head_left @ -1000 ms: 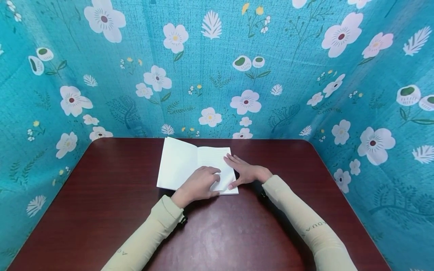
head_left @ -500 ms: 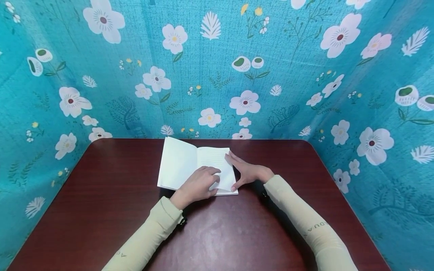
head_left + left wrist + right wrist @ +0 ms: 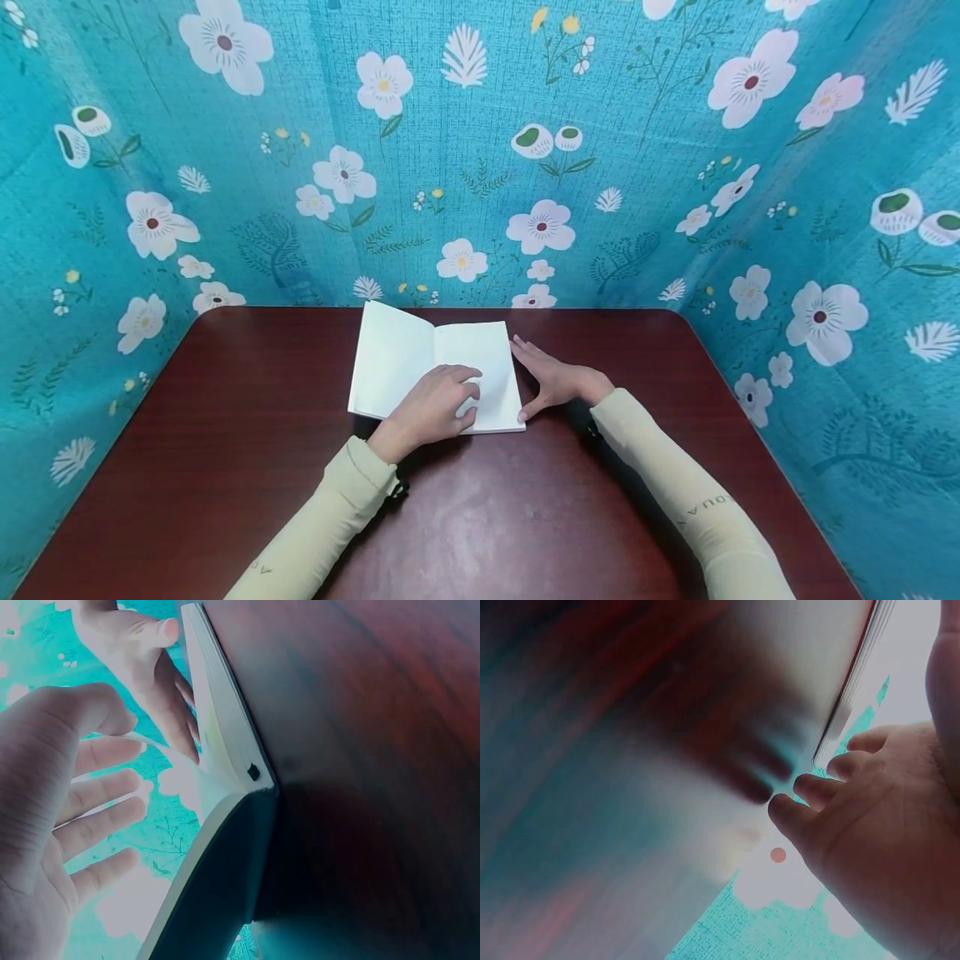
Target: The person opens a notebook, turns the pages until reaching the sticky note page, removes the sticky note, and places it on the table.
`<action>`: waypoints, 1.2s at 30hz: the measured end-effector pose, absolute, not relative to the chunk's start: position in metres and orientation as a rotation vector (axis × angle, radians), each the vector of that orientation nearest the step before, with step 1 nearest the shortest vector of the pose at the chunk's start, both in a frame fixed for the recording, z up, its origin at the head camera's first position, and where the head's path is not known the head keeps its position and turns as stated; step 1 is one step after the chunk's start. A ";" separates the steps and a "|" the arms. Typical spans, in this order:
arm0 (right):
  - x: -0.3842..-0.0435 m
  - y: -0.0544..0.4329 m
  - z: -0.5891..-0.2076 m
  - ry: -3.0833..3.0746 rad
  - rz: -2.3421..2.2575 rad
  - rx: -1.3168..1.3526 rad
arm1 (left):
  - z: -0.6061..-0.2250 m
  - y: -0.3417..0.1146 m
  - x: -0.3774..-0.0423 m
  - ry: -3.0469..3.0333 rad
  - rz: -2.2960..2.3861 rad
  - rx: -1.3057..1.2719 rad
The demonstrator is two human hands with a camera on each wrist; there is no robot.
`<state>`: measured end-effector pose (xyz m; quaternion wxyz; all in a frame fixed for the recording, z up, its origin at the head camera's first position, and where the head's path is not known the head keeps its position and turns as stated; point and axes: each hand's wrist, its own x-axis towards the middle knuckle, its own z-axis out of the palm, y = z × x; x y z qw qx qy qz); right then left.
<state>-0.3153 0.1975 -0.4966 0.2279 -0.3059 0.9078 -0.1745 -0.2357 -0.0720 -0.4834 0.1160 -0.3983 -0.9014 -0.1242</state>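
Note:
An open notebook (image 3: 393, 358) with white pages lies near the table's far edge, its left side tilted up. My left hand (image 3: 433, 406) is over the right-hand page in the head view. In the left wrist view its thumb and forefinger pinch a thin page (image 3: 159, 747) that runs back to the notebook, while the other fingers are spread. My right hand (image 3: 553, 379) stands at the notebook's right edge, thumb and fingers apart, thumb at the near corner. The right wrist view shows those fingertips close to the table beside the notebook's page edges (image 3: 851, 682).
The dark red-brown table (image 3: 480, 517) extends on all sides of the notebook. A blue floral curtain (image 3: 450, 167) hangs behind it and at both sides. Cream sleeves (image 3: 330, 508) cover both forearms, with a dark band at each wrist.
My right hand has slid off the page to the right, now beside the notebook's edge. My left hand has shifted slightly left, and the right-hand page's surface now looks plain, without the faint lines.

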 end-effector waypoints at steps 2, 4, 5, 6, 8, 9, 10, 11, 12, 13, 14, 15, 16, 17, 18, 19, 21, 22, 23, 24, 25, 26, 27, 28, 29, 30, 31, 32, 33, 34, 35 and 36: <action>-0.315 0.196 -0.497 2.494 -0.473 -0.870 | -0.482 -0.074 -0.235 -2.621 -0.391 -1.147; -0.315 0.195 -0.498 2.494 -0.462 -0.898 | -0.480 -0.075 -0.234 -2.591 -0.410 -1.129; -0.314 0.194 -0.498 2.495 -0.456 -0.909 | -0.480 -0.076 -0.234 -2.573 -0.418 -1.120; -0.314 0.193 -0.499 2.496 -0.454 -0.918 | -0.479 -0.077 -0.234 -2.552 -0.427 -1.113; -0.314 0.192 -0.500 2.498 -0.444 -0.925 | -0.478 -0.078 -0.234 -2.521 -0.433 -1.094; -0.313 0.192 -0.500 2.498 -0.450 -0.927 | -0.478 -0.079 -0.234 -2.503 -0.445 -1.084; -0.313 0.191 -0.500 2.496 -0.457 -0.934 | -0.477 -0.080 -0.234 -2.487 -0.453 -1.076; -0.313 0.191 -0.500 2.493 -0.462 -0.934 | -0.477 -0.081 -0.234 -2.473 -0.460 -1.066; -0.312 0.190 -0.500 2.489 -0.466 -0.936 | -0.476 -0.082 -0.234 -2.458 -0.467 -1.058; -0.312 0.190 -0.500 2.487 -0.469 -0.941 | -0.475 -0.083 -0.234 -2.450 -0.471 -1.050; -0.311 0.190 -0.500 2.485 -0.467 -0.939 | -0.473 -0.084 -0.233 -2.440 -0.479 -1.043; -0.311 0.189 -0.500 2.485 -0.466 -0.940 | -0.472 -0.085 -0.233 -2.431 -0.481 -1.033; -0.311 0.189 -0.500 2.486 -0.469 -0.943 | -0.470 -0.086 -0.233 -2.427 -0.479 -1.026; -0.311 0.189 -0.500 2.487 -0.463 -0.939 | -0.469 -0.087 -0.232 -2.422 -0.482 -1.017; -0.311 0.188 -0.500 2.489 -0.460 -0.939 | -0.467 -0.089 -0.232 -2.418 -0.482 -1.008; -0.311 0.188 -0.500 2.490 -0.457 -0.936 | -0.465 -0.089 -0.231 -2.421 -0.480 -1.000; -0.311 0.187 -0.500 2.491 -0.453 -0.930 | -0.461 -0.091 -0.229 -2.418 -0.479 -0.979; -0.311 0.187 -0.500 2.490 -0.452 -0.926 | -0.460 -0.092 -0.228 -2.414 -0.479 -0.968; -0.311 0.187 -0.500 2.489 -0.446 -0.922 | -0.458 -0.092 -0.227 -2.415 -0.479 -0.955; -0.311 0.187 -0.500 2.489 -0.445 -0.920 | -0.457 -0.093 -0.226 -2.411 -0.477 -0.941; -0.311 0.187 -0.500 2.488 -0.441 -0.914 | -0.455 -0.094 -0.225 -2.406 -0.476 -0.926; -0.311 0.187 -0.500 2.487 -0.440 -0.911 | -0.454 -0.094 -0.225 -2.395 -0.475 -0.911; -0.311 0.186 -0.500 2.486 -0.439 -0.906 | -0.453 -0.095 -0.224 -2.386 -0.469 -0.894; -0.311 0.186 -0.500 2.485 -0.440 -0.904 | -0.451 -0.096 -0.223 -2.380 -0.461 -0.878; -0.311 0.186 -0.500 2.484 -0.440 -0.905 | -0.449 -0.097 -0.222 -2.376 -0.452 -0.863; -0.311 0.186 -0.500 2.483 -0.441 -0.905 | -0.448 -0.098 -0.220 -2.368 -0.442 -0.850; -0.311 0.186 -0.500 2.483 -0.441 -0.905 | -0.446 -0.099 -0.219 -2.365 -0.430 -0.838; -0.311 0.186 -0.500 2.483 -0.442 -0.906 | -0.444 -0.100 -0.218 -2.363 -0.414 -0.827; -0.311 0.186 -0.501 2.484 -0.439 -0.908 | -0.443 -0.101 -0.216 -2.362 -0.404 -0.817; -0.311 0.186 -0.500 2.485 -0.436 -0.910 | -0.440 -0.101 -0.214 -2.360 -0.396 -0.810; -0.311 0.186 -0.500 2.484 -0.436 -0.913 | -0.438 -0.102 -0.213 -2.358 -0.391 -0.804; -0.311 0.186 -0.500 2.485 -0.435 -0.915 | -0.436 -0.103 -0.211 -2.357 -0.389 -0.799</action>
